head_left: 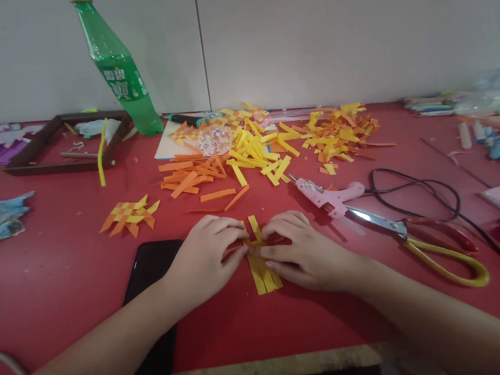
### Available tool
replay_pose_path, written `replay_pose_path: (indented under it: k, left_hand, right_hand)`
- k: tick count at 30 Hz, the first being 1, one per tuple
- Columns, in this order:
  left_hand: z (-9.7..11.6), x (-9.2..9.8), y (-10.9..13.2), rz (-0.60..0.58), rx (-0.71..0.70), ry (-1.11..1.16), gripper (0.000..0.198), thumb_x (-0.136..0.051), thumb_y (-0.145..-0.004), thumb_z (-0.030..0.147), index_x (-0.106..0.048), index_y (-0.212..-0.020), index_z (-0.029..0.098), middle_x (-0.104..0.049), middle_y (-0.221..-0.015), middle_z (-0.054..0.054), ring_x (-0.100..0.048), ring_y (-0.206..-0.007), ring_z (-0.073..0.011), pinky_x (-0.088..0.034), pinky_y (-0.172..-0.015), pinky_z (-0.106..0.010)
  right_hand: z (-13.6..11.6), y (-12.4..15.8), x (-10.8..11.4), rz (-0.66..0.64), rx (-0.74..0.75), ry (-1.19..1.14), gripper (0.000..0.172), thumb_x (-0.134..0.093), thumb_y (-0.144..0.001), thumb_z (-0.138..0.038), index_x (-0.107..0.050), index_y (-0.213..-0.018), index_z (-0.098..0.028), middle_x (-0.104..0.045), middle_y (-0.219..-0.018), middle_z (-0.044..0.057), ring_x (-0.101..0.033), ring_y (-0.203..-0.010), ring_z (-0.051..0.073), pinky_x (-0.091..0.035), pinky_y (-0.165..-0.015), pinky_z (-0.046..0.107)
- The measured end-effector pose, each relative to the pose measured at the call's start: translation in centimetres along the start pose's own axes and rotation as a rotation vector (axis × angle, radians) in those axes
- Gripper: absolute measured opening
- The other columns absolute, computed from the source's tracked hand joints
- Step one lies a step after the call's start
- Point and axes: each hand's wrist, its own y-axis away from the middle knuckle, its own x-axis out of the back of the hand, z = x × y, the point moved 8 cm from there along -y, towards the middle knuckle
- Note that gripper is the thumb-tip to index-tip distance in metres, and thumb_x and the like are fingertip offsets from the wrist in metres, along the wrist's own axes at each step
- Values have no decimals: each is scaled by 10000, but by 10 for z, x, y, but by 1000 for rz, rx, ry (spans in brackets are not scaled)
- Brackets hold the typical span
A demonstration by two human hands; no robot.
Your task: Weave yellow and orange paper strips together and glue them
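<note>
Several yellow paper strips [263,277] lie side by side on the red table, pointing toward me. An orange paper strip [233,249] crosses them between my two hands. My left hand [209,252] pinches the crossing strip at the left edge of the yellow ones. From the other side my right hand [301,250] presses with bent fingers on the yellow strips and the orange strip's right part. The fingers hide most of the crossing. A finished woven piece [130,215] in orange and yellow lies to the left, near a black phone [152,348] partly under my left forearm.
Loose yellow strips [250,146] and orange strips [194,175] lie beyond my hands, with a woven heap [344,132] at right. A pink glue gun [329,195] with a black cord and scissors [412,234] lie right. A green bottle [124,76] stands by a brown frame [16,167].
</note>
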Motion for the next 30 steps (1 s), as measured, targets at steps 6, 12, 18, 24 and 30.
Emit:
replay_pose_path:
  k: [6,12,18,24,30]
  left_hand:
    - [-5,-1,-2,8,41,61,149,-647,-855,160,-642,-1002,182,-662,-1055,-39,-578,-992,-207,-441,-907,-385]
    - [-3,-1,-3,10,31,68,193,-636,-834,110,-635,-1013,183,-648,-1049,-38,-563,-992,-206,-431,-912,-380]
    - [2,-3,-3,-11,-17,35,126,-601,-870,135,-635,-985,176,-658,-996,-41,-553,-939,-210,-442,-875,-379]
    - [5,-3,-3,-37,-71,27,120,-562,-892,149,-652,-968,172,-647,-1026,-57,-548,-954,-212,-455,-889,-374]
    - [3,-4,-3,-47,-64,14,146,-533,-908,169,-667,-964,179,-642,-990,-67,-550,-926,-221,-474,-864,-398]
  right_hand:
    - [-6,-1,1,15,18,66,251,-505,-944,-264,-683,-1121,-252,-592,-1025,83,-485,-1007,227,-370,-877,410]
    - [-17,-2,-4,13,-5,261,170,-516,-894,-205,-677,-944,-200,-600,-1041,105,-468,-990,255,-390,-926,447]
    - [-8,-1,2,90,-22,67,199,-485,-915,-183,-682,-932,-204,-611,-983,74,-496,-975,222,-407,-925,423]
    - [15,-5,28,307,-147,98,203,-543,-873,-131,-701,-975,-207,-644,-1020,80,-511,-1035,250,-401,-909,436]
    - [29,-62,36,242,-40,203,206,-528,-910,-148,-708,-993,-203,-674,-1008,67,-536,-1004,227,-417,-907,408]
